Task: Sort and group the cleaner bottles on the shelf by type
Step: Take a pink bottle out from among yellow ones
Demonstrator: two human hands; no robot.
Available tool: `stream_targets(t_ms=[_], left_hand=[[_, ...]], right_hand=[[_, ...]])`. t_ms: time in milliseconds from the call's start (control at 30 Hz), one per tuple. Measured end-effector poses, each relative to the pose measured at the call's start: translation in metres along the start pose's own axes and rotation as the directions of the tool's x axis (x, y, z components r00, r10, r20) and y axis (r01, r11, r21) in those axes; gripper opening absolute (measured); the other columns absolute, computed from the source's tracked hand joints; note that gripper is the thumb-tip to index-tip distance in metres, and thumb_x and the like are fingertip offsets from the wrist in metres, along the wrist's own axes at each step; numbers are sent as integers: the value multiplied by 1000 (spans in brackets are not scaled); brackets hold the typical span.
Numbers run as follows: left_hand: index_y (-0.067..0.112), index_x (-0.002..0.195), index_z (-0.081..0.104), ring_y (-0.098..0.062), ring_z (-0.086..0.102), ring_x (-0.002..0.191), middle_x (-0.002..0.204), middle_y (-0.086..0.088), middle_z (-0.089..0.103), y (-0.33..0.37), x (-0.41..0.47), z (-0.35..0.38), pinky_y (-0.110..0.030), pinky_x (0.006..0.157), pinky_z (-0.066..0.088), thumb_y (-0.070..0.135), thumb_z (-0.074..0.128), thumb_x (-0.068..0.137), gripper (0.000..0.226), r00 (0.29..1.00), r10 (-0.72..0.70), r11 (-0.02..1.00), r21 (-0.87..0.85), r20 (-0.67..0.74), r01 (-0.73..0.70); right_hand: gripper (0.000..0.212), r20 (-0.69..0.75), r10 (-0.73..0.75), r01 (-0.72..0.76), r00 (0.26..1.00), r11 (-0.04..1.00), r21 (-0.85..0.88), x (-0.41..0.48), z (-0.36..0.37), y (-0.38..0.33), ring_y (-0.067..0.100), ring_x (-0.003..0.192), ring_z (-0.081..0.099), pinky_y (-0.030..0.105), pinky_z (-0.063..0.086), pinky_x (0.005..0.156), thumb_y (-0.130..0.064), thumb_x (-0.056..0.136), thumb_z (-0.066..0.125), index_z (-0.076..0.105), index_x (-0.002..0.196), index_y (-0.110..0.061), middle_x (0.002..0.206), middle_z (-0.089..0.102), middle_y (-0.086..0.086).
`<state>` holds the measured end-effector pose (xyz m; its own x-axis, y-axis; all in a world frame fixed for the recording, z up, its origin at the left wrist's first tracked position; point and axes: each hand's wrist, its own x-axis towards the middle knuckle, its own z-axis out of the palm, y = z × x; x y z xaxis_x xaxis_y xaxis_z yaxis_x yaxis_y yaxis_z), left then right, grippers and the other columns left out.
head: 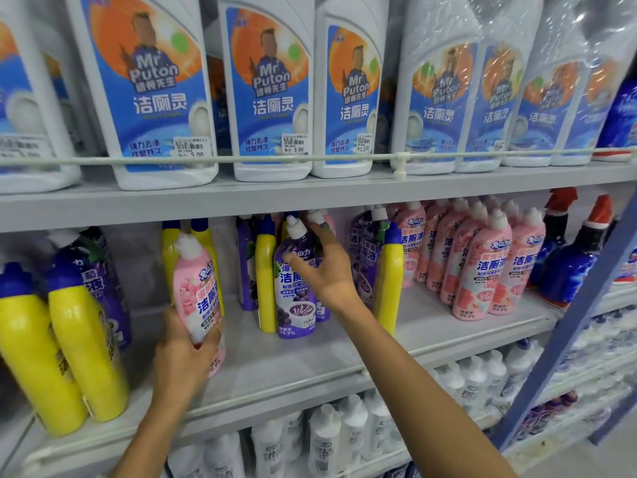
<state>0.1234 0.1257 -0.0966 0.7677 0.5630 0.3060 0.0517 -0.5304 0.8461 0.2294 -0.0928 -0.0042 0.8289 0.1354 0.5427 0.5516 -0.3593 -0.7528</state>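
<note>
My left hand [182, 350] grips the lower part of a pink cleaner bottle [194, 288] with a white cap, holding it upright at the front of the middle shelf [275, 367]. My right hand [324, 267] reaches deeper in, its fingers spread around the upper body of a purple bottle [294, 301] with a white cap; whether the fingers close on it is unclear. Another pink bottle [320, 219] shows just behind those fingers. A group of pink bottles [482, 263] stands to the right. Yellow bottles with blue caps [82, 346] stand at the left, and single ones [391, 270] sit among the purple ones.
Large white toilet-cleaner bottles [272, 91] fill the top shelf behind a rail. Dark blue spray bottles with red tops [575, 257] stand at the far right. White bottles [344, 432] fill the lower shelf. A blue upright post [579, 305] crosses the right side.
</note>
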Motion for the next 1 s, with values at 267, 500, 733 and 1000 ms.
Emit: stream_targets(t_ms=[267, 500, 733, 1000], left_hand=[[4, 132, 46, -44, 67, 105, 124, -21, 68, 0, 0, 5, -36, 78, 46, 21, 80, 89, 58, 1000, -9, 1000, -28, 8, 10], [10, 129, 47, -35, 68, 99, 118, -14, 70, 5, -7, 18, -33, 79, 46, 16, 84, 84, 59, 997, 69, 995, -76, 17, -67], [11, 123, 48, -34, 67, 97, 118, -15, 70, 5, -7, 33, -35, 79, 49, 18, 86, 82, 56, 994, 107, 990, -94, 5, -106], [11, 127, 47, -36, 66, 103, 123, -15, 68, 5, -7, 35, -37, 82, 51, 21, 84, 84, 57, 991, 129, 988, -90, 32, -126]], right_hand=[[50, 32, 171, -170, 985, 985, -28, -23, 14, 16, 6, 95, 70, 32, 59, 86, -45, 76, 89, 65, 115, -25, 105, 75, -9], [51, -61, 228, -231, 972, 972, -50, -49, 6, 36, 11, 90, 73, 30, 62, 78, -44, 80, 85, 64, 116, -14, 107, 76, -2], [38, -291, 259, -307, 921, 942, -136, -55, -23, 41, 14, 78, 66, 10, 44, 59, -40, 83, 84, 57, 99, -19, 92, 70, -6], [40, -426, 243, -281, 871, 959, -28, -41, -6, 47, 25, 99, 71, 40, 59, 83, -31, 91, 78, 54, 115, -10, 114, 72, 7]])
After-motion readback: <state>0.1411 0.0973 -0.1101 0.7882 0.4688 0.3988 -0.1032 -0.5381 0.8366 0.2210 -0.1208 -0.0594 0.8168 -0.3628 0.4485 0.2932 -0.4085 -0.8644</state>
